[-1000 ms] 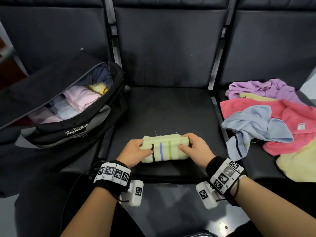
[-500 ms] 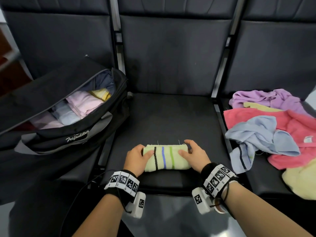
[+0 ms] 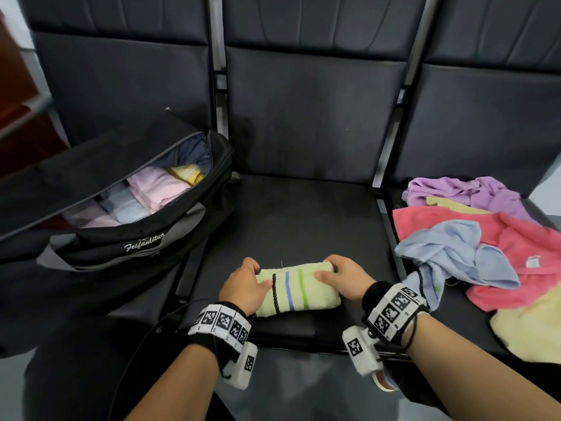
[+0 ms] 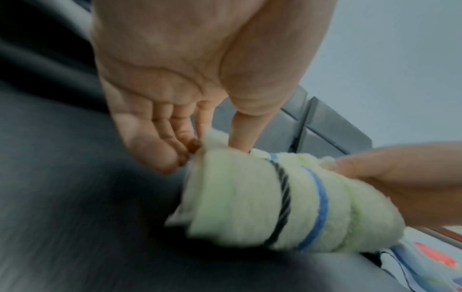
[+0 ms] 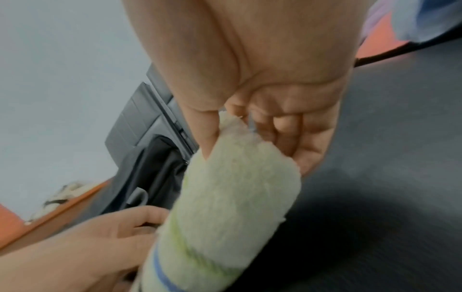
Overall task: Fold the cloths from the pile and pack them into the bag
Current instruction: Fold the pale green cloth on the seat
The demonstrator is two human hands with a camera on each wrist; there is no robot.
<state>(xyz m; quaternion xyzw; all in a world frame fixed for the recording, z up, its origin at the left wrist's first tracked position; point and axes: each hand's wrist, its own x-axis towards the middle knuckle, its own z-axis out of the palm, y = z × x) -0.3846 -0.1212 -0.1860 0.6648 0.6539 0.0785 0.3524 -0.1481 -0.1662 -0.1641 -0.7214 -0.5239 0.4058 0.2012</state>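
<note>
On the left seat [image 3: 151,287] sits the black bag [image 3: 127,226], unzipped, its opening turned up and toward the middle. Folded cloths [image 3: 154,189] are packed inside it in a row: pale pink, light blue, more pink, then a yellow one at the far end against something dark blue.

On the middle seat [image 3: 291,220], close to its front edge, lies the folded pale-green cloth [image 3: 296,288], a thick bundle crossed by a black, a blue and a green stripe. The hands are apart, one at each end of it. The left hand [image 3: 244,288] grips the left end, thumb on top beside the black stripe and fingers [image 4: 172,126] curled in at the far edge. The right hand [image 3: 341,279] clamps the right end the same way, thumb pressed on top near the green stripe, fingers [image 5: 282,122] wrapped behind the end. Whether the bundle rests on the cushion or is just lifted off it, I cannot tell.

On the right seat [image 3: 455,335] is the loose pile of unfolded cloths [image 3: 491,238]: a purple one at the back edge, a pink one spread under a crumpled light-blue one that hangs toward the seat's left edge, and a pale yellow one at the front right corner.
</note>
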